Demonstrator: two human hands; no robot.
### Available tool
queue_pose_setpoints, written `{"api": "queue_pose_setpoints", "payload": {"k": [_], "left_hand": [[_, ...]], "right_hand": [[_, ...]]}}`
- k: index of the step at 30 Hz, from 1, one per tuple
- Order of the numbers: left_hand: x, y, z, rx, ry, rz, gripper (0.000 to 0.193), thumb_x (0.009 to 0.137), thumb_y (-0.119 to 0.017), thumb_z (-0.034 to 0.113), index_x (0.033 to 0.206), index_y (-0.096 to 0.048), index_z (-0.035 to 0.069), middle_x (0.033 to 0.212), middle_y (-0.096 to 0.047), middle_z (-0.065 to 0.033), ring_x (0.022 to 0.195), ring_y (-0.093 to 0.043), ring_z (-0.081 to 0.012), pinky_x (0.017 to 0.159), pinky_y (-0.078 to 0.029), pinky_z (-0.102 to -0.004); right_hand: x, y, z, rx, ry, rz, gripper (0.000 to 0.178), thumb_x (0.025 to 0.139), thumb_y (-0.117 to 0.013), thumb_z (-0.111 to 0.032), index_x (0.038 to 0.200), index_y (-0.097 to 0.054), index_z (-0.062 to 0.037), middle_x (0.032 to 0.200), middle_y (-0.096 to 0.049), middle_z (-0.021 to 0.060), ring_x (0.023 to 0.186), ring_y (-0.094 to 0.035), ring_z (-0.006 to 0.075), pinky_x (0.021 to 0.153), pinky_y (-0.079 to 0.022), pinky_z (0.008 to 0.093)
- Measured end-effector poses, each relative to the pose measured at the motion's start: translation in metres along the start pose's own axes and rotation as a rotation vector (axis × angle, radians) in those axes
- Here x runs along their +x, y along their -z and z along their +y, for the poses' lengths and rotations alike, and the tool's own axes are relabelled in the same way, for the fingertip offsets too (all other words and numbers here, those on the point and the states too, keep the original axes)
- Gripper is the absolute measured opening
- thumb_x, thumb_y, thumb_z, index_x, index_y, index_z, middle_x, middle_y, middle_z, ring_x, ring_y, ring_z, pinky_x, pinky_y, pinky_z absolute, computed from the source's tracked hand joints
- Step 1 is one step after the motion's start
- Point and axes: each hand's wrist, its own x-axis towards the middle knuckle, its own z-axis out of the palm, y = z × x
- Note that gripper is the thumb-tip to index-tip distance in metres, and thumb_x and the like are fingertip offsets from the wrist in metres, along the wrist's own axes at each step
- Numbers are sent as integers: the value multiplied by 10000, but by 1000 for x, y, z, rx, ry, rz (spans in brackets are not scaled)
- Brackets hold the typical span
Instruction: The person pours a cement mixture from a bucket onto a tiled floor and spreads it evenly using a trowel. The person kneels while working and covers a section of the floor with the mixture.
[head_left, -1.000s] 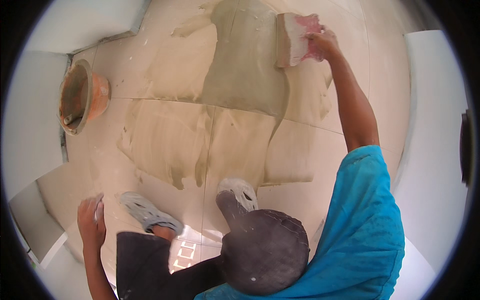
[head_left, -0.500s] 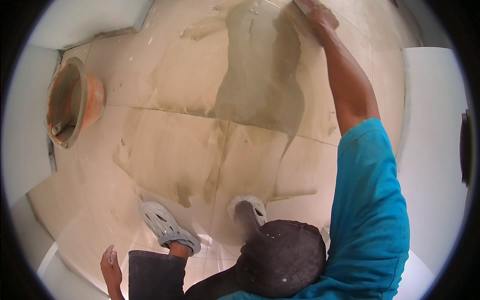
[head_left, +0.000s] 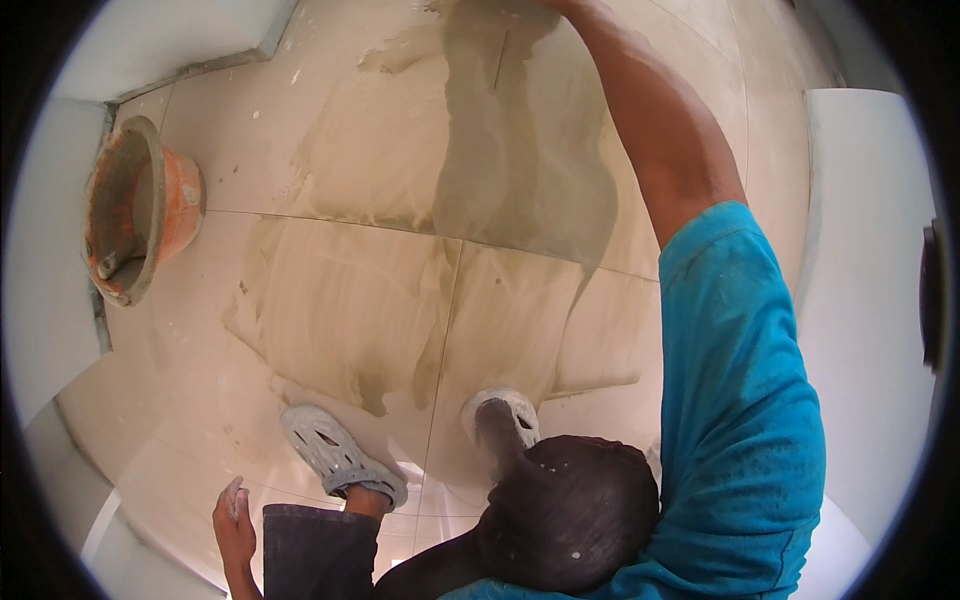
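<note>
My right arm in a blue sleeve stretches forward over the floor to the top edge, where my right hand (head_left: 560, 4) is mostly cut off. Its fingers and anything in them are hidden. It is over the far end of a wet grey patch of cement slurry (head_left: 525, 170) spread on beige floor tiles (head_left: 330, 290). Low at the left, my left hand (head_left: 234, 520) hangs beside my dark-clad left knee. Its fingers are loosely bent and apart, with pale grey smears on the tips, and I see nothing held in it.
An orange bucket (head_left: 180, 205) caked with grey cement stands tilted-looking by the left wall, with a tool handle (head_left: 108, 264) inside. My grey clogs (head_left: 330, 445) are on the tiles. White walls (head_left: 870, 240) border both sides; dark grout joints cross the floor.
My right hand has swept left and farther forward, nearly out of view. Earlier it gripped a pale flat edge at the top. Darker streaks now cross the slurry. My left hand stays beside the knee.
</note>
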Motion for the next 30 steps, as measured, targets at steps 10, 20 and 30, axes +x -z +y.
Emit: {"api": "queue_pose_setpoints", "payload": {"k": [10,20,30], "left_hand": [[3,10,31,133,-91,65,350,977,-438,230,1183,-578,-16,1144,-597,-209,1065,-573,-343,931,-431,-385],[3,10,40,166,-108,20,373,973,-444,244,1201,-563,-25,1176,-588,-206,1101,-560,-330,957,-417,-377],[6,6,42,228,-270,83,350,978,-441,237,1184,-573,-12,1092,-614,-199,1018,-591,-335,898,-448,-377]], "right_hand": [[-79,54,-58,177,243,-120,288,855,-512,-210,1122,-608,-162,1010,-655,151,918,-626,345,807,-480,470],[-272,105,-201,588,352,-585,266,849,-543,-226,1091,-616,-143,803,-655,140,735,-620,358,641,-496,469],[-141,-10,-207,627,-179,-175,244,766,-557,-241,932,-671,-103,809,-647,208,779,-620,404,684,-498,495]]}}
